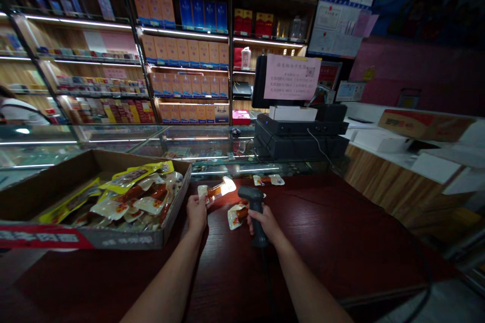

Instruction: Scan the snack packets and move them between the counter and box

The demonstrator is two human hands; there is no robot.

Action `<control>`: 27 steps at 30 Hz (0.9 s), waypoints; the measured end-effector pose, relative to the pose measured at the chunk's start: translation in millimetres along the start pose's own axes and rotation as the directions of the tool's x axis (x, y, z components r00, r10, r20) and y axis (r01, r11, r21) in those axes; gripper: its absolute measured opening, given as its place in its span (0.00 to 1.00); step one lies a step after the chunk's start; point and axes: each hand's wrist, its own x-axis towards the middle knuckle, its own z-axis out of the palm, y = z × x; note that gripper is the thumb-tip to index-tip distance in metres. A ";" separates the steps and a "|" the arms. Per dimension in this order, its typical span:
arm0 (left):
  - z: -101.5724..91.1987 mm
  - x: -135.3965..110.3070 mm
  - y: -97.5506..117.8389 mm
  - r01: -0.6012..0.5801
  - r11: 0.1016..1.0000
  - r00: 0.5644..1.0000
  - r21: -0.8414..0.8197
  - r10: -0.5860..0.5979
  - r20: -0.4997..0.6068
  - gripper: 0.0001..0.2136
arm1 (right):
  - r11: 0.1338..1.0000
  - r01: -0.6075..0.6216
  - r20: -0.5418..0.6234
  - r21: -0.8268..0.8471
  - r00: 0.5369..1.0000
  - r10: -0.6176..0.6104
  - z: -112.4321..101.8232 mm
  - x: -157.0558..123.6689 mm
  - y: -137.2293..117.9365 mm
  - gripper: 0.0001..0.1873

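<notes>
My left hand is closed on one end of a small sealed sausage packet, held just above the dark red counter. The far end of that packet is lit bright. My right hand grips the handle of a black handheld barcode scanner, its head turned toward the packet. Another snack packet lies on the counter between my hands. A third packet lies farther back.
An open cardboard box of several snack packets stands at my left. A black register with monitor and pink notice sits behind the counter. Glass display cases and lit shelves of cartons fill the back. A person's shoulder shows far left.
</notes>
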 end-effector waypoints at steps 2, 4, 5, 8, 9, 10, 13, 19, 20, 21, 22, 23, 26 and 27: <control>-1.4 0.7 -1.4 0.006 1.000 1.000 0.000 -0.006 0.002 0.12 | 1.000 0.008 0.023 0.006 1.000 -0.008 -1.1 -0.2 0.5 0.21; -2.8 0.6 -2.7 0.005 1.000 1.000 -0.002 -0.005 0.023 0.13 | 1.000 0.015 0.041 0.007 0.999 -0.015 -2.2 -0.2 1.4 0.21; -3.1 0.0 -3.1 0.003 1.000 0.999 -0.001 -0.003 0.034 0.13 | 1.000 0.019 0.047 0.008 0.999 -0.019 -2.5 -0.1 2.0 0.21; -0.5 -4.7 -0.4 -0.010 1.000 0.999 0.013 0.009 0.048 0.14 | 1.000 0.002 0.020 0.031 1.000 -0.002 -0.5 0.5 3.3 0.23; 1.9 -7.2 2.5 -0.014 1.000 0.999 0.018 0.013 0.049 0.14 | 0.999 0.000 0.005 0.043 1.000 -0.001 1.4 0.7 3.0 0.23; 4.9 -9.9 6.6 -0.021 1.000 0.998 0.018 0.020 0.053 0.14 | 0.998 0.003 -0.005 0.055 1.000 -0.003 4.0 0.8 2.0 0.23; 15.2 -15.8 28.1 -0.062 0.998 0.996 -0.013 0.063 0.068 0.13 | 0.997 0.017 0.010 0.079 1.000 -0.018 16.5 1.8 -5.3 0.24; 10.3 0.4 103.0 -0.139 0.976 0.988 -0.166 0.127 -0.085 0.10 | 0.997 0.011 0.117 0.082 0.993 -0.021 63.2 14.3 -30.5 0.23; 4.7 5.9 116.6 -0.159 0.971 0.983 -0.177 0.138 -0.123 0.10 | 0.997 0.012 0.136 0.076 0.990 -0.022 73.6 17.4 -34.4 0.23; -1.8 11.5 129.7 -0.176 0.968 0.976 -0.179 0.149 -0.156 0.10 | 0.998 0.013 0.165 0.067 0.986 -0.024 84.5 20.4 -37.8 0.22; -9.0 17.0 142.1 -0.193 0.965 0.968 -0.177 0.159 -0.193 0.09 | 0.998 0.015 0.191 0.062 0.981 -0.027 95.6 23.2 -40.8 0.22; -16.5 22.1 153.6 -0.211 0.962 0.957 -0.175 0.167 -0.237 0.09 | 0.998 0.019 0.206 0.062 0.978 -0.031 106.7 25.6 -43.4 0.22; -38.2 34.2 181.4 -0.280 0.942 0.907 -0.186 0.196 -0.373 0.09 | 0.998 0.008 0.269 0.064 0.963 -0.025 136.7 29.8 -48.4 0.22; -44.7 37.0 188.0 -0.297 0.936 0.893 -0.188 0.202 -0.402 0.09 | 0.998 0.007 0.292 0.067 0.956 -0.027 144.7 30.2 -49.2 0.21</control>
